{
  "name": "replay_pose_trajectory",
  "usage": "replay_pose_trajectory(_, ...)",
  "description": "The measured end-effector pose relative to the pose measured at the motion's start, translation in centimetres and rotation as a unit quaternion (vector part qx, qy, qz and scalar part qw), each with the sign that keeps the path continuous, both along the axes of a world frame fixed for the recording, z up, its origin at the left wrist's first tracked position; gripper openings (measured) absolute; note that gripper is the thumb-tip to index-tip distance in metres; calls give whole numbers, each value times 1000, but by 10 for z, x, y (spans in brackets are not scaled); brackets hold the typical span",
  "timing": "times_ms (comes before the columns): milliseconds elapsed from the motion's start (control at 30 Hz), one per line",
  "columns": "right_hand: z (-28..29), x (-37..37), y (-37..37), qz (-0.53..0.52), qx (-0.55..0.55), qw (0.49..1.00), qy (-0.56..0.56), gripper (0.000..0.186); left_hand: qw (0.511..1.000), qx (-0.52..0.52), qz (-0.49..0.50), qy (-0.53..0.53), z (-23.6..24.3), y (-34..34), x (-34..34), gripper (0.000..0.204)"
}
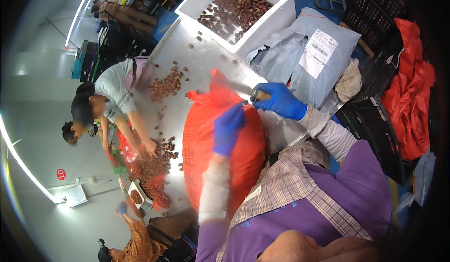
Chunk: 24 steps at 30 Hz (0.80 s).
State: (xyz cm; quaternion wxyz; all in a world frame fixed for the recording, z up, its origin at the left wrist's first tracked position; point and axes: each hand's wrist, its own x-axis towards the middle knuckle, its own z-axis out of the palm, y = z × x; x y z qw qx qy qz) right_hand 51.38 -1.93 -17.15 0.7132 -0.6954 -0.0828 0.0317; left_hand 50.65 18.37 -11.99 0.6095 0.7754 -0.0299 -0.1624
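A full red mesh sack (201, 140) lies on the shiny metal table (206, 56) in front of me. My left hand (228, 128), in a blue glove, rests on the sack's upper side and pinches its edge near the top. My right hand (280, 101), also blue-gloved, is closed around a small tool with a brownish handle (260, 94), whose tip meets the sack's edge right by my left fingers. The sack's bunched neck (217, 80) sticks up toward the far side.
A white foam box (276, 13) holding brown nuts (234, 10) stands beyond the sack, with grey plastic bags (304, 51) beside it. Black crates (375, 131) and red sacks (412, 88) lie at the right. At the left, other people sort nut piles (164, 86).
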Motion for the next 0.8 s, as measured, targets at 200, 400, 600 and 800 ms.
replay_pose_trajectory(200,31,3,0,39,105,988,102,19,987,127,-27,-91,-1,-6,0,17)
replay_pose_trajectory(400,-24,-15,-48,77,-220,968,97,24,997,-4,67,-45,23,23,25,18)
replay_pose_trajectory(600,-40,-43,-54,48,-239,965,-97,29,999,8,31,-36,24,0,30,17)
replay_pose_trajectory(800,-28,-23,-26,17,-346,926,-152,30,999,-1,-6,-42,30,-12,30,14)
